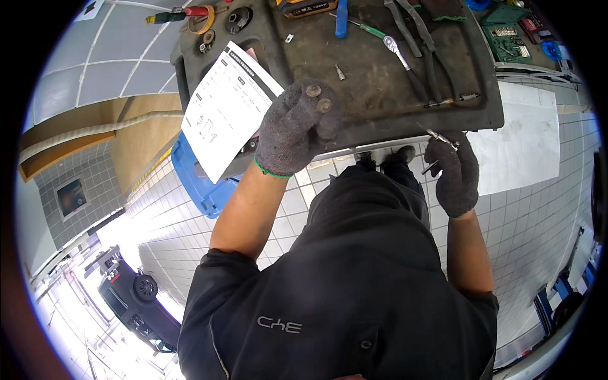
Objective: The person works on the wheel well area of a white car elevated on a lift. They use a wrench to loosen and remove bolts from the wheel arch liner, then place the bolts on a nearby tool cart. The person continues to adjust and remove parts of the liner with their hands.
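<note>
My left hand (294, 120), in a dark grey knit glove with a green cuff edge, is closed above the near edge of the black tool tray (373, 117). Two bolts show their round, worn heads (324, 105) at its fingers; the shanks are hidden. Just beyond the tray's front right edge, my right hand (456, 174), gloved alike, is closed around a slim silver metal tool (441, 139). A thin rod end (430, 167) pokes out lower by the same fingers; whether both are one piece I cannot tell. A printed paper sheet (234, 107) lies beside my left hand.
On the tray lie a small bit socket (341, 73), a ratchet (405, 63), long-handled pliers (424, 38), a green screwdriver (367, 28) and a yellow-black power tool battery (305, 7). A green tool case (506, 41) is at far right, a blue bin (196, 180) below left.
</note>
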Demonstrator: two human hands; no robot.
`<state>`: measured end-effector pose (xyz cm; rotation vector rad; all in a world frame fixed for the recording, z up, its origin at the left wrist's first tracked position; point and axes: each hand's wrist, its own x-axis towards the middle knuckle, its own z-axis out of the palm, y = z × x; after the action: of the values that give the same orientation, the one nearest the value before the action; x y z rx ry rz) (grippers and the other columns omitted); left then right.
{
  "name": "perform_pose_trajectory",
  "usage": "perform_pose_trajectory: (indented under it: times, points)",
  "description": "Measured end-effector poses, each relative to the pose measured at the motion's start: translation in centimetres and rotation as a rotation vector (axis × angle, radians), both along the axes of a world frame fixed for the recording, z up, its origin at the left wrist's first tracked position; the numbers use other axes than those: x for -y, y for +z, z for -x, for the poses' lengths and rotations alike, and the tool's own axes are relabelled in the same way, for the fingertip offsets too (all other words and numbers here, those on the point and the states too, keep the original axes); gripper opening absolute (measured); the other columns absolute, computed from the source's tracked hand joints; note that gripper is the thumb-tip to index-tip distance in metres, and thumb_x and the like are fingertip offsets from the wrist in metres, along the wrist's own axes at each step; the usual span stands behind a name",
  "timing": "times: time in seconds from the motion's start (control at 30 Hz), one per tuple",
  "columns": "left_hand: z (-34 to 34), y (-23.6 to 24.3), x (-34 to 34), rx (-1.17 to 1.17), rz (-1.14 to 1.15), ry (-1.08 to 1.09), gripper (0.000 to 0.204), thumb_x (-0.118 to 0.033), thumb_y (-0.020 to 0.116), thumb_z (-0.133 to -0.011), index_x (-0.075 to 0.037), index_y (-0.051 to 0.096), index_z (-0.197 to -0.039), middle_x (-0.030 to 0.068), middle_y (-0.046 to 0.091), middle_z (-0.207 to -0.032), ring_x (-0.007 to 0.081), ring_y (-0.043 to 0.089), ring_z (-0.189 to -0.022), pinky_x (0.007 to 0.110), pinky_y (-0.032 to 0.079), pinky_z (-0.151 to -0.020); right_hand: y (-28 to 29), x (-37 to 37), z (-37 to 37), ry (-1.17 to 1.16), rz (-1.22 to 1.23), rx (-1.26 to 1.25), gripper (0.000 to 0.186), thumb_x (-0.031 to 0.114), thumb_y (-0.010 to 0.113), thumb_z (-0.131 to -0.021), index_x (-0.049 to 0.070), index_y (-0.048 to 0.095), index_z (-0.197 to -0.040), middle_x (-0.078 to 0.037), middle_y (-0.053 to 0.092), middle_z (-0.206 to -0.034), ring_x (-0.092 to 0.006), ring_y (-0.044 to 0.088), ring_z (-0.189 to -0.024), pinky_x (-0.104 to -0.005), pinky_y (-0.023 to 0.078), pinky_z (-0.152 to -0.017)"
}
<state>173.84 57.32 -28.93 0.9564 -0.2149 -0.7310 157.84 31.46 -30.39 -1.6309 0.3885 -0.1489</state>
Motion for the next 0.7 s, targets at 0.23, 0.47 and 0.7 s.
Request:
perform_pose_trajectory:
  times: [0.23, 0.47, 0.7]
  points:
    - [-4.0, 1.3, -1.0, 1.290, -1.043, -0.104, 0.026, -0.023, 0.064, -0.099, -0.002, 0.073, -0.112, 0.0167, 0.074, -0.108, 0.0304, 0.071, -0.097, 0.038, 0.055, -0.086, -0.4, 0.2, -0.5, 0.149, 0.292, 0.157, 0.026, 0.016, 0.057, -0.104, -0.005, 0.067, -0.116, -0.017, 0.069, -0.093, -0.0267, 0.070, -0.078, -0.0355, 0.055, -0.070]
    - [-4.7, 0.3, -0.7, 1.330, -1.335, -0.182, 0.026, -0.022, 0.065, -0.095, -0.006, 0.075, -0.112, 0.0139, 0.074, -0.114, 0.0343, 0.069, -0.105, 0.040, 0.054, -0.092, 0.3, 0.4, 0.2, 0.108, 0.216, -0.006, 0.024, 0.016, 0.058, -0.103, -0.002, 0.069, -0.114, -0.017, 0.070, -0.089, -0.0299, 0.070, -0.077, -0.0380, 0.055, -0.069]
    - [-6.1, 1.8, -7.1, 1.039, -1.077, 0.390, 0.019, -0.008, 0.061, -0.097, 0.001, 0.073, -0.109, 0.0123, 0.072, -0.101, 0.0239, 0.068, -0.092, 0.035, 0.053, -0.086, 1.4, 2.3, -3.1, 0.306, 0.739, 0.043, 0.021, 0.019, 0.060, -0.103, 0.003, 0.071, -0.109, -0.014, 0.075, -0.092, -0.0340, 0.072, -0.078, -0.0428, 0.055, -0.068]
